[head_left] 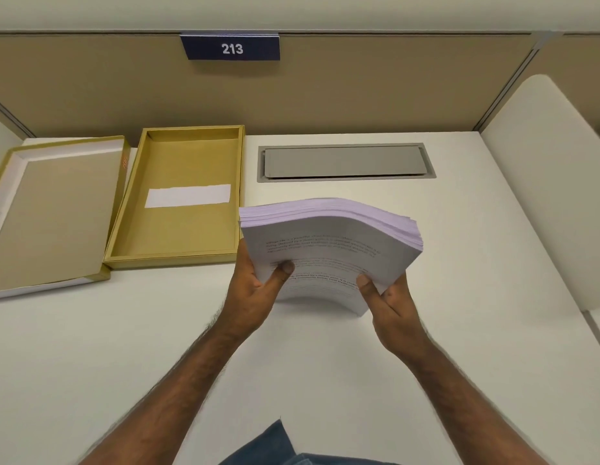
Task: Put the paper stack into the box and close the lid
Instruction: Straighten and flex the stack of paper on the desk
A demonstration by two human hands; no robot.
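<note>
A thick stack of white printed paper [328, 243] is held above the desk, bowed upward in the middle. My left hand [255, 293] grips its near left corner, thumb on top. My right hand [389, 303] grips the near right corner the same way. To the left of the stack sits the open mustard-yellow box [188, 256], shallow, with a white strip of paper [188, 196] on its floor. The stack's left edge hangs just beside the box's right wall. The box lid [50, 209] lies upside down further left, its near corner overlapping the box's front left corner.
A grey cable hatch [345, 162] is set into the white desk [90, 347] behind the stack. A tan partition with a "213" sign [231, 48] rises at the back. A white side panel [543, 182] stands at the right.
</note>
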